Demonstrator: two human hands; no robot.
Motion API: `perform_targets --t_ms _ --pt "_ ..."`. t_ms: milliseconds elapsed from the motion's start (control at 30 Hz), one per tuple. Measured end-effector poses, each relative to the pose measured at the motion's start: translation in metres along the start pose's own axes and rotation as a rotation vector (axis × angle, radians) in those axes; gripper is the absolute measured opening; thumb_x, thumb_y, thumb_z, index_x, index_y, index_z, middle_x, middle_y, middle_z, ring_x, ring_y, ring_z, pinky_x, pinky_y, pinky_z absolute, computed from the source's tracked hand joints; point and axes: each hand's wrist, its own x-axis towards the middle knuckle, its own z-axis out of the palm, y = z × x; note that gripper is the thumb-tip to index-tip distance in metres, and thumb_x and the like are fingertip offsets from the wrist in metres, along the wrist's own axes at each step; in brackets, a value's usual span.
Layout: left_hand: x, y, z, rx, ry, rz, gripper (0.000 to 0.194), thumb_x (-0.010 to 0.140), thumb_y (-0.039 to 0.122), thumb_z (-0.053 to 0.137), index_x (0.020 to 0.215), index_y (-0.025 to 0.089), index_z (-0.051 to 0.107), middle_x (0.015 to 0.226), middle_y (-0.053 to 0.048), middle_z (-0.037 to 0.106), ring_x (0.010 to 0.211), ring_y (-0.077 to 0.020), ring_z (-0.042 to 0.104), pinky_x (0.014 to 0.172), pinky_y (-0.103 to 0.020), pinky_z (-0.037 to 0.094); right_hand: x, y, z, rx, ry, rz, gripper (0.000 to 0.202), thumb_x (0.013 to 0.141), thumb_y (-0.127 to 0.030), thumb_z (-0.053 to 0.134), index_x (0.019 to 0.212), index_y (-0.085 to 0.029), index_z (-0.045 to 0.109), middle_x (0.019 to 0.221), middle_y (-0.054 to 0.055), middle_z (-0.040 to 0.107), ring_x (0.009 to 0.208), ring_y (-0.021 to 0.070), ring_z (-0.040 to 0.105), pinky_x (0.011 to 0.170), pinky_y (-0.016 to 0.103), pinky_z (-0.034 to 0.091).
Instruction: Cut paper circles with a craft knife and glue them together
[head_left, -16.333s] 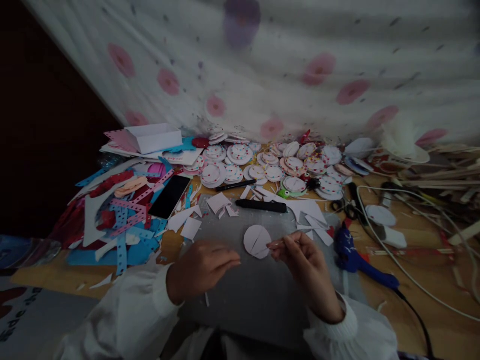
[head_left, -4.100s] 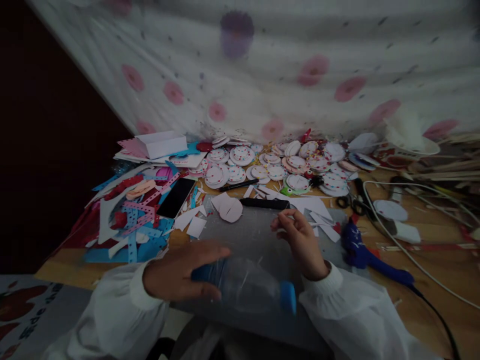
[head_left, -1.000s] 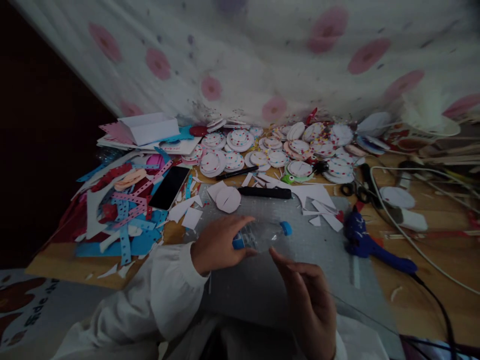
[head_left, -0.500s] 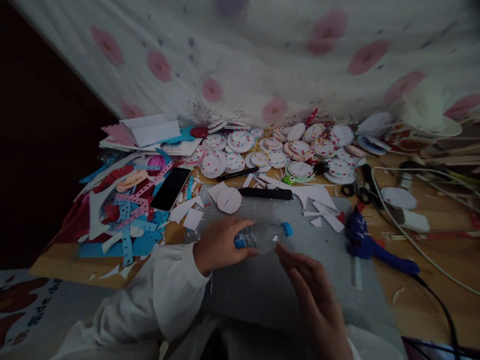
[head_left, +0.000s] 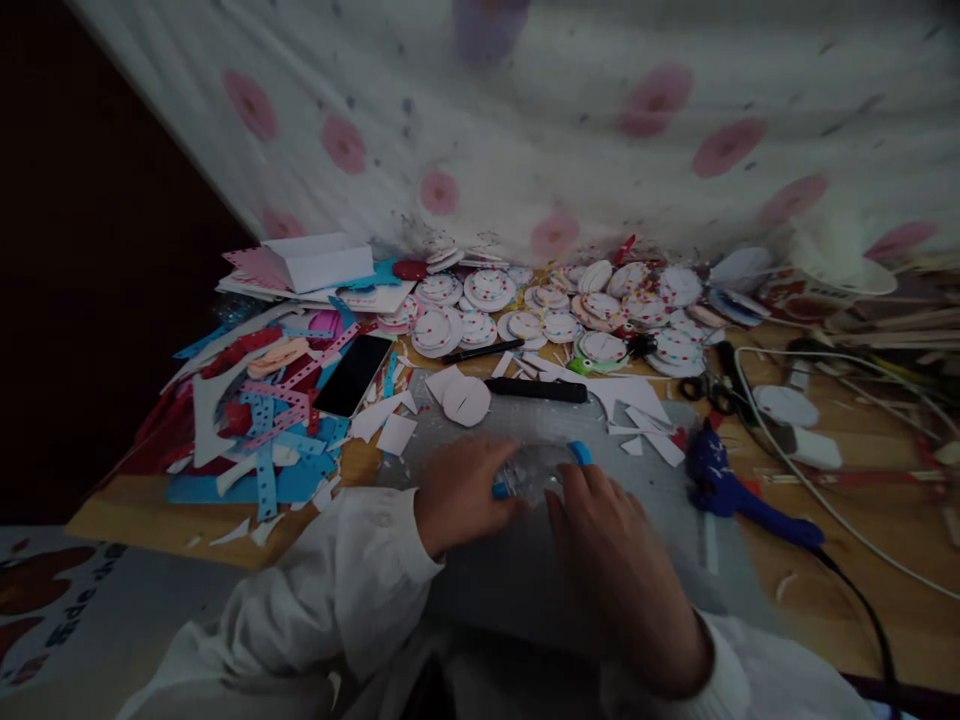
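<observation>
A clear plastic bottle [head_left: 534,472] with a blue cap lies sideways above the grey cutting mat [head_left: 510,580], its cap end to the right. My left hand [head_left: 466,492] is wrapped round its left end, where some blue shows. At the other end, my right hand [head_left: 611,545] has its fingers on the bottle just below the cap. Beyond the hands, a round white paper disc [head_left: 466,401] and a black pen-like tool [head_left: 537,389] rest on the mat.
Stacked white discs with coloured dots [head_left: 489,288] line the back. A phone [head_left: 355,374] and coloured foam scraps [head_left: 264,455] lie left. On the right are a blue glue gun [head_left: 731,490], scissors [head_left: 706,391], a white cable [head_left: 784,440] and paper scraps [head_left: 630,400].
My right hand has moved up onto the capped end of the bottle and its fingers have closed there. My left hand and the bottle have shifted slightly right in view, as the camera moved too.
</observation>
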Motion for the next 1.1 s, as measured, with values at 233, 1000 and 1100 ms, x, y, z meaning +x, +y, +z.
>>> perform_targets --t_ms 233,1000,1100 --pt "0.004 -0.005 -0.004 0.079 -0.014 0.0 0.059 0.078 0.058 0.063 0.124 0.023 0.054 0.116 -0.01 0.065 0.108 -0.0323 0.061 0.093 -0.047 0.048 -0.012 -0.005 0.012 0.01 -0.218 0.14 0.018 0.095 -0.025 0.045 0.082 -0.023 0.058 0.057 0.002 0.069 0.045 0.0196 0.064 0.043 0.028 0.014" --pt "0.021 -0.026 -0.009 -0.241 -0.093 -0.087 0.044 0.078 0.052 0.064 0.108 0.02 0.062 0.097 -0.004 0.065 0.087 -0.0205 0.058 0.081 -0.032 0.046 -0.009 0.004 0.028 0.263 -0.38 0.234 0.031 0.098 -0.028 0.038 0.081 -0.021 0.063 0.069 0.005 0.073 0.062 0.0188 0.069 0.052 0.03 0.018" --pt "0.021 -0.027 -0.008 -0.245 -0.085 -0.084 0.041 0.08 0.052 0.062 0.107 0.02 0.062 0.098 -0.003 0.066 0.088 -0.0206 0.058 0.081 -0.032 0.046 -0.009 0.004 0.029 0.299 -0.403 0.215 0.032 0.1 -0.028 0.036 0.083 -0.02 0.062 0.069 0.005 0.073 0.064 0.019 0.07 0.052 0.029 0.021"
